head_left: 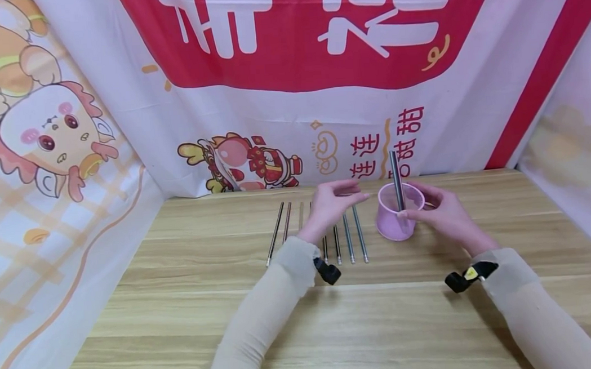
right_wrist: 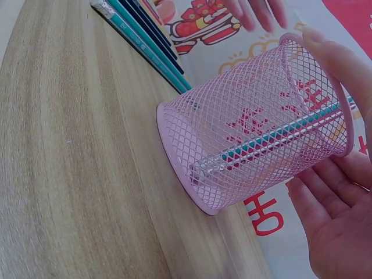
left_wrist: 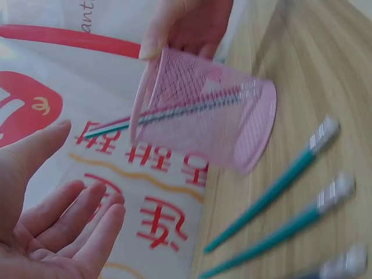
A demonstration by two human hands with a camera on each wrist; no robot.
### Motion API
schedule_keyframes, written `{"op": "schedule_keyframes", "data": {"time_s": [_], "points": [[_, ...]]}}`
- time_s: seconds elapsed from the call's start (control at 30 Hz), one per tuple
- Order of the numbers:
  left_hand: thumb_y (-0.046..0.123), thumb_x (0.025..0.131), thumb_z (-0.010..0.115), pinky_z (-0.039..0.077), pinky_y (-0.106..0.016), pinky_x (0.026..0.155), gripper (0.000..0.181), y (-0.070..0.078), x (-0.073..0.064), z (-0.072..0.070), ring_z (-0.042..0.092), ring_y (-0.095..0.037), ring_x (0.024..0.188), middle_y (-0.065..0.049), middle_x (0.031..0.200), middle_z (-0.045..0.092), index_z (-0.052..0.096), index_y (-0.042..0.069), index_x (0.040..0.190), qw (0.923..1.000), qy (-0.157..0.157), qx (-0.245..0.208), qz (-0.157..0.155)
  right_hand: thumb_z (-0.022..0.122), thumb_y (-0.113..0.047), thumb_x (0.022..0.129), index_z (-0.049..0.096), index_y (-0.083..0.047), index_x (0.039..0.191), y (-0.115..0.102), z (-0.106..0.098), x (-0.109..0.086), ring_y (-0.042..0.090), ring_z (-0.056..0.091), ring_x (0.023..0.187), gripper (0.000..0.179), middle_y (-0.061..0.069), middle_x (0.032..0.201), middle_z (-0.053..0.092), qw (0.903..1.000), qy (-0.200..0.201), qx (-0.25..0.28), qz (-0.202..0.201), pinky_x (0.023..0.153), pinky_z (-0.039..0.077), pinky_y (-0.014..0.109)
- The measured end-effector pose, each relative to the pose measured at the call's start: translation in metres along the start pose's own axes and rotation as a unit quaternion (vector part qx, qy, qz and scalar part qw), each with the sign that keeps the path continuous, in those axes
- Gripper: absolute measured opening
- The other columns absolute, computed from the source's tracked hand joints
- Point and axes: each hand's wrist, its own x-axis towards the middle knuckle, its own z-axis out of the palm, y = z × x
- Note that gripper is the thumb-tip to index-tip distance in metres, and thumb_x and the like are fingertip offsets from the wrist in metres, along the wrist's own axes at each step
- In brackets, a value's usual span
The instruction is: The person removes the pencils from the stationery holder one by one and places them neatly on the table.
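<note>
A pink mesh pen holder point(head_left: 392, 229) stands on the wooden table, right of centre. My right hand point(head_left: 445, 212) holds it by the rim, thumb on the near side and fingers round the far side. Inside lean a teal pencil point(right_wrist: 267, 138) and a dark red pencil, their eraser ends at the bottom. Left of the holder, my left hand point(head_left: 329, 206) hovers above a row of pencils with nothing in it; its fingers point(left_wrist: 87, 232) are spread and loosely bent. Two teal pencils point(head_left: 359, 234) lie nearest the holder.
Several more pencils lie side by side, including a black one point(head_left: 275, 235) at the row's left end; my left hand and forearm hide some. A printed cloth point(head_left: 250, 114) hangs along the table's back edge, with more cloth at both sides.
</note>
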Motion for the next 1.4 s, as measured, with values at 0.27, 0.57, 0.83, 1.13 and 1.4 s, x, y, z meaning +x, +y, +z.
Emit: {"op": "schedule_keyframes", "data": {"time_s": [0.27, 0.57, 0.83, 1.13, 1.4], "points": [[0.036, 0.083, 0.086, 0.054, -0.031, 0.096, 0.05, 0.003, 0.018, 0.026, 0.066, -0.005, 0.103, 0.009, 0.114, 0.073, 0.07, 0.021, 0.128, 0.9994, 0.003, -0.033, -0.01, 0.084, -0.036, 0.087, 0.043, -0.02, 0.156, -0.001, 0.0, 0.0, 0.029, 0.048, 0.135, 0.082, 0.008, 0.152, 0.049, 0.9999, -0.002, 0.01, 0.009, 0.11, 0.044, 0.041], [0.034, 0.081, 0.088, 0.054, -0.028, 0.095, 0.048, 0.016, 0.045, 0.042, 0.067, -0.005, 0.1, 0.007, 0.109, 0.074, 0.073, 0.017, 0.123, 0.9999, 0.004, -0.009, -0.01, 0.084, -0.033, 0.088, 0.044, -0.017, 0.155, -0.001, 0.0, 0.0, 0.033, 0.049, 0.134, 0.08, 0.011, 0.151, 0.05, 1.0, 0.002, 0.004, -0.001, 0.109, 0.046, 0.038], [0.031, 0.081, 0.088, 0.056, -0.022, 0.087, 0.047, 0.017, 0.05, 0.058, 0.067, -0.004, 0.094, 0.007, 0.105, 0.075, 0.074, 0.014, 0.122, 0.9998, 0.011, -0.006, -0.013, 0.084, -0.033, 0.087, 0.043, -0.016, 0.156, -0.003, 0.0, -0.001, 0.033, 0.049, 0.134, 0.081, 0.01, 0.152, 0.049, 0.9999, -0.001, 0.011, -0.003, 0.102, 0.048, 0.022], [0.03, 0.083, 0.086, 0.056, -0.022, 0.085, 0.034, 0.005, 0.05, 0.073, 0.067, -0.004, 0.093, 0.009, 0.104, 0.075, 0.078, 0.017, 0.113, 0.9991, 0.019, 0.033, -0.021, 0.083, -0.035, 0.088, 0.041, -0.018, 0.157, -0.004, -0.001, -0.002, 0.032, 0.047, 0.136, 0.083, 0.012, 0.155, 0.045, 1.0, -0.008, 0.005, 0.001, 0.112, 0.042, 0.047], [0.026, 0.086, 0.084, 0.055, -0.021, 0.082, 0.02, -0.001, 0.049, 0.08, 0.065, -0.003, 0.09, 0.01, 0.099, 0.075, 0.08, 0.019, 0.104, 0.999, 0.029, 0.03, -0.013, 0.083, -0.032, 0.089, 0.041, -0.014, 0.157, -0.003, -0.001, -0.001, 0.033, 0.047, 0.136, 0.082, 0.013, 0.154, 0.046, 1.0, -0.005, 0.003, -0.005, 0.11, 0.044, 0.042]]}}
